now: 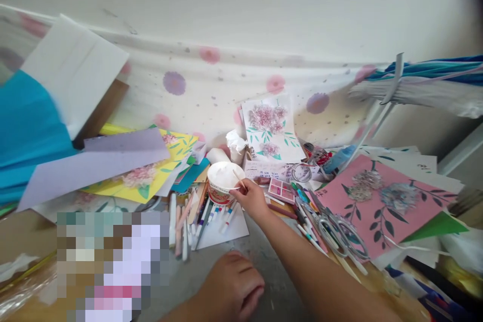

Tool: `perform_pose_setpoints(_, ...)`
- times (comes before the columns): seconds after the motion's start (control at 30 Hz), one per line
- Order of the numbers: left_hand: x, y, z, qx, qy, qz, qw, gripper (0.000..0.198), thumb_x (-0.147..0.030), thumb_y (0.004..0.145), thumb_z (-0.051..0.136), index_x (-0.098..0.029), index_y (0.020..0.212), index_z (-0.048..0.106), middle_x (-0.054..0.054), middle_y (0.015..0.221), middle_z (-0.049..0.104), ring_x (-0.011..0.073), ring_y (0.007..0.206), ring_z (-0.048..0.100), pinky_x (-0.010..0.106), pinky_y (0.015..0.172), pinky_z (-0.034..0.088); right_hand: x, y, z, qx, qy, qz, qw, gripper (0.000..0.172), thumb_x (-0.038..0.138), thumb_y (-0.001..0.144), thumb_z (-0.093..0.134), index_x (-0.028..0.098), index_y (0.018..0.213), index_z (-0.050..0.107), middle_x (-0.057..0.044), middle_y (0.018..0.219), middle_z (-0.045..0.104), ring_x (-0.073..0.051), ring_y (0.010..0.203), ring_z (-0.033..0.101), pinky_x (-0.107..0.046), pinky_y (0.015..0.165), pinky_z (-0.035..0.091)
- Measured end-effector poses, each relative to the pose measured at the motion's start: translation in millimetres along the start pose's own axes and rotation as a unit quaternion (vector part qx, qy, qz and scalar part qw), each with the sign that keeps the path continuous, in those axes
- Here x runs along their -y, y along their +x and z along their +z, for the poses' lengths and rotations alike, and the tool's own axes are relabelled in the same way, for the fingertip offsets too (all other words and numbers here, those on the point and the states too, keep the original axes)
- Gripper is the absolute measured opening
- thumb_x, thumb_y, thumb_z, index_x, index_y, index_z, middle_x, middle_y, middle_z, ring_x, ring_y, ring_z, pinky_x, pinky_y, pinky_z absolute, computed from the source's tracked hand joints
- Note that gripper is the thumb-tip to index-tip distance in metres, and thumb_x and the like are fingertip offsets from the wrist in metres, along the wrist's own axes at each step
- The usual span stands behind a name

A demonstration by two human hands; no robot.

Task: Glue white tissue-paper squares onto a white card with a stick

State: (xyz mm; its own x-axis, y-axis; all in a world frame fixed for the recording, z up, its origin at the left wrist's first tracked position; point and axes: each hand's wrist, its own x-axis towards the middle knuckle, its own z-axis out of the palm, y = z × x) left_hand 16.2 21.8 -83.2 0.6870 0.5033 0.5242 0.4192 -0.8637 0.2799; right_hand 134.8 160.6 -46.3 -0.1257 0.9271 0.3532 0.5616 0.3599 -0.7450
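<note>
My right hand [252, 200] reaches forward to a small white paper cup [223, 181] with a red-patterned side. Its fingers are pinched on a thin wooden stick [239, 179] that dips over the cup's rim. My left hand [231, 287] rests low in the foreground on the grey table surface [260, 256], its fingers curled together with nothing visible in them. Several marker pens [196, 221] lie just in front of the cup, some on a white sheet [234, 229].
A pink flower picture [381, 201] lies at the right beside scissors [339, 231] and tape rolls. A white flower card [271, 131] leans on the flowered cloth behind. Yellow, lilac and blue papers [113, 166] pile at the left. A small paint palette [281, 190] sits near my hand.
</note>
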Motion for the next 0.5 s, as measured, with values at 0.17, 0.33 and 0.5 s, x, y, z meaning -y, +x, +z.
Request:
perform_pose_setpoints(0.17, 10.3, -3.4, 11.3, -0.052, 0.002, 0.022, 0.998, 0.012, -0.023, 0.086, 0.047, -0.023, 0.078, 0.056, -0.001, 0.062, 0.065, 0.0143, 0.058, 0.057, 0.03, 0.067, 0.044, -18.2, -2.1, -15.4, -0.002, -0.008, 0.022, 1.0, 0.029, 0.037, 0.095, 0.055, 0.015, 0.114, 0.057, -0.003, 0.093, 0.064, -0.015, 0.074, 0.062, -0.032, 0.067, 0.053)
perform_pose_setpoints(0.33, 17.5, 0.0, 18.7, -0.086, 0.0, 0.052, 0.995, 0.028, -0.025, 0.095, 0.042, -0.023, 0.07, 0.054, -0.003, 0.053, 0.059, 0.0115, 0.048, 0.051, 0.026, 0.058, 0.041, -35.6, -12.2, -43.2, 0.048, -0.09, 0.086, 0.991, 0.025, 0.033, 0.095, 0.056, 0.015, 0.111, 0.061, -0.007, 0.107, 0.066, -0.019, 0.089, 0.066, -0.038, 0.078, 0.056)
perform_pose_setpoints(0.5, 16.5, 4.1, 12.9, -0.099, -0.011, 0.052, 0.994, 0.034, -0.028, 0.097, 0.039, -0.022, 0.066, 0.051, -0.004, 0.05, 0.058, 0.0108, 0.047, 0.05, 0.025, 0.05, 0.036, -30.7, -22.0, -53.0, 0.118, -0.164, 0.102, 0.974, 0.024, 0.032, 0.094, 0.058, 0.015, 0.11, 0.062, -0.007, 0.109, 0.066, -0.02, 0.093, 0.066, -0.041, 0.082, 0.055)
